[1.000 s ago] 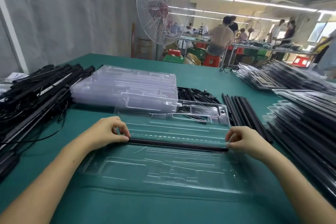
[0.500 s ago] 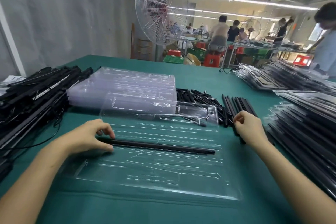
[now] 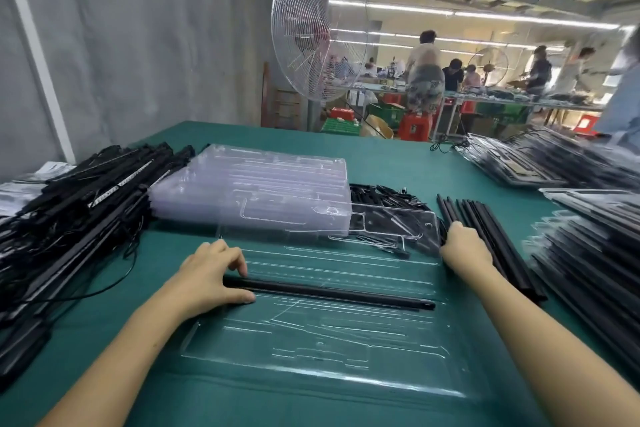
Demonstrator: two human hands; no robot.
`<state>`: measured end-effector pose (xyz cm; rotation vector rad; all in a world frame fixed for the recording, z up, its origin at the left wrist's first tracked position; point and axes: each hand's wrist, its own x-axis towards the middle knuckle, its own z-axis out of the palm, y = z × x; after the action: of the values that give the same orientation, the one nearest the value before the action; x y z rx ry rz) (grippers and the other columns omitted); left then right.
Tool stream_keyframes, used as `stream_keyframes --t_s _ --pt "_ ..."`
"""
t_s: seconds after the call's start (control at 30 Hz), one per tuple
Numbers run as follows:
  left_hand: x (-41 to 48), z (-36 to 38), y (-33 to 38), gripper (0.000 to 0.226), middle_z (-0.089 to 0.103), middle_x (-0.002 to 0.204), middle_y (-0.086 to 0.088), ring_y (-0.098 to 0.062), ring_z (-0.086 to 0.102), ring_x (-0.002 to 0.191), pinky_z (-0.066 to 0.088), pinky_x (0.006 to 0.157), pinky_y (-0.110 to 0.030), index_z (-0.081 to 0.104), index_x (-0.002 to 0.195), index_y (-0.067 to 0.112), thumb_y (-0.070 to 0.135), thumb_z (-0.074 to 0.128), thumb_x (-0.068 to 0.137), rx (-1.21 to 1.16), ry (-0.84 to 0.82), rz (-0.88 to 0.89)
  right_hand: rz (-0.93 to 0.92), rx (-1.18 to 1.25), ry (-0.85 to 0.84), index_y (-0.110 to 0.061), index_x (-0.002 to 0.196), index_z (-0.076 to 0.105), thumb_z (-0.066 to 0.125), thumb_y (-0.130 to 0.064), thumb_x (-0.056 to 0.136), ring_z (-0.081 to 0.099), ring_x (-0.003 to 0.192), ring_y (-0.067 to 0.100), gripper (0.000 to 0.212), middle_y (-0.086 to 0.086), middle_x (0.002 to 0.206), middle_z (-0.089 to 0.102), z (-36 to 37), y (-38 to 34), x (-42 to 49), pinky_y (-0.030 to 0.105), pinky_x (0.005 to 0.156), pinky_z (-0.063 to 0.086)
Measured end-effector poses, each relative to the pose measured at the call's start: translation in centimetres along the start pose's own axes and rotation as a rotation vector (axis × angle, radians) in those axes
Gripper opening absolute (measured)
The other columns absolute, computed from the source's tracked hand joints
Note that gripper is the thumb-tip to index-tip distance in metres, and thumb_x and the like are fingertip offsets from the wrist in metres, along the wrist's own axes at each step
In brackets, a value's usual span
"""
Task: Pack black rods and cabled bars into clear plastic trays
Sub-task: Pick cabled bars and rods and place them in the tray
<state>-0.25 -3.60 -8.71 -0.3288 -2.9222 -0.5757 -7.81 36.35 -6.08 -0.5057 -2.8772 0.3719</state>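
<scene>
A clear plastic tray (image 3: pixel 322 350) lies flat on the green table in front of me. One black rod (image 3: pixel 332 295) lies across its middle groove. My left hand (image 3: pixel 211 277) rests on the rod's left end, thumb and fingers pinching it. My right hand (image 3: pixel 464 246) has its fingers curled over the near ends of a row of loose black rods (image 3: pixel 485 229) just right of the tray. A heap of black cabled bars (image 3: pixel 76 204) is piled at the left.
A stack of empty clear trays (image 3: pixel 256 191) stands behind the working tray, with small black parts (image 3: pixel 381 198) beside it. Filled trays are stacked at the right (image 3: pixel 595 253) and far right (image 3: pixel 540 163). A large fan (image 3: pixel 311 35) stands past the table, with people working beyond it.
My right hand has left the rod's right end and moved back and right onto the row of loose rods. My left hand has stayed on the rod's left end.
</scene>
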Motion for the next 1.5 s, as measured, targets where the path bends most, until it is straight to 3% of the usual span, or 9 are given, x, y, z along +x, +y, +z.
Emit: stream_keyframes --t_s 0.23,0.33,0.43,0.5,0.63,0.87,1.07,1.3,1.5 --pt "0.2 0.9 0.5 0.035 0.041 0.094 0.021 -0.006 0.039 0.098 0.034 0.084 -0.028 0.049 0.083 0.042 0.058 0.074 0.066 0.021 0.092 -0.037 0.251 0.465 0.211 0.007 0.117 0.042 0.05 -0.005 0.086 0.053 0.105 0.04 0.033 0.028 0.12 0.051 -3.5 1.3 -0.3 0.041 0.081 0.043" --pt "0.3 0.9 0.4 0.035 0.042 0.093 0.022 -0.006 0.04 0.097 0.032 0.081 -0.028 0.047 0.081 0.043 0.058 0.075 0.065 0.014 0.106 -0.045 0.093 0.666 0.289 0.002 0.111 0.058 0.053 -0.004 0.086 0.054 0.086 0.027 0.026 0.018 0.104 0.062 -4.6 0.7 -1.9 0.034 0.076 0.042" --pt "0.5 1.1 0.7 0.035 0.044 0.093 0.018 -0.008 0.041 0.097 0.03 0.079 -0.028 0.05 0.082 0.04 0.057 0.075 0.065 0.004 0.151 -0.037 -0.14 0.856 0.047 -0.006 0.104 0.068 0.061 -0.001 0.083 0.053 0.061 0.016 0.022 0.005 0.074 0.066 -5.1 -0.7 -4.8 0.027 0.055 0.047" --pt "0.7 1.2 1.0 0.035 0.045 0.093 0.016 -0.009 0.041 0.096 0.03 0.079 -0.028 0.052 0.084 0.037 0.055 0.076 0.066 0.003 0.168 -0.026 -0.282 0.788 -0.141 -0.011 0.104 0.068 0.063 0.0 0.082 0.051 0.057 0.01 0.024 -0.001 0.069 0.062 -4.9 -1.5 -6.8 0.018 0.049 0.044" --pt "0.8 1.1 1.2 0.033 0.046 0.093 0.014 -0.01 0.041 0.096 0.033 0.083 -0.029 0.055 0.085 0.034 0.05 0.078 0.067 -0.027 0.154 -0.019 -0.496 0.349 -0.229 -0.021 0.108 0.07 0.065 -0.01 0.083 0.05 0.066 0.003 0.028 -0.008 0.076 0.057 -3.3 -1.6 -9.1 0.014 0.062 0.039" --pt "0.3 0.4 0.6 0.013 0.054 0.103 0.012 -0.008 0.046 0.103 0.035 0.086 -0.022 0.057 0.098 0.03 0.034 0.064 0.088 -0.144 0.064 0.01 -0.562 0.322 -0.297 -0.021 0.106 0.071 0.068 -0.01 0.082 0.057 0.081 0.012 0.027 0.0 0.087 0.059 -1.1 -0.9 -10.6 0.016 0.076 0.043" --pt "0.1 0.0 1.1 0.007 0.058 0.103 0.009 -0.007 0.05 0.099 0.035 0.082 -0.021 0.059 0.099 0.024 0.024 0.057 0.092 -0.107 0.102 0.019 -0.597 0.374 -0.304 -0.034 0.074 0.065 0.073 -0.012 0.076 0.06 0.08 0.01 0.024 -0.005 0.084 0.067 -1.6 -0.7 -10.9 0.015 0.07 0.045" --pt "0.0 0.1 1.3 0.006 0.057 0.1 0.009 -0.008 0.049 0.099 0.035 0.083 -0.022 0.058 0.095 0.025 0.02 0.055 0.093 -0.087 0.109 0.016 -0.615 0.315 -0.298 -0.024 0.09 0.072 0.069 -0.025 0.082 0.054 0.072 -0.001 0.009 -0.011 0.077 0.06 -1.3 -0.2 -10.9 0.008 0.066 0.042" --pt "-0.1 0.2 1.1 0.01 0.058 0.093 0.006 -0.017 0.055 0.097 0.045 0.088 -0.039 0.06 0.088 0.024 0.014 0.058 0.09 -0.123 0.241 -0.049 -0.639 0.288 -0.281 -0.022 0.086 0.072 0.071 -0.02 0.079 0.058 0.077 0.008 0.008 -0.003 0.084 0.063 -0.7 -0.3 -11.0 0.02 0.073 0.047"
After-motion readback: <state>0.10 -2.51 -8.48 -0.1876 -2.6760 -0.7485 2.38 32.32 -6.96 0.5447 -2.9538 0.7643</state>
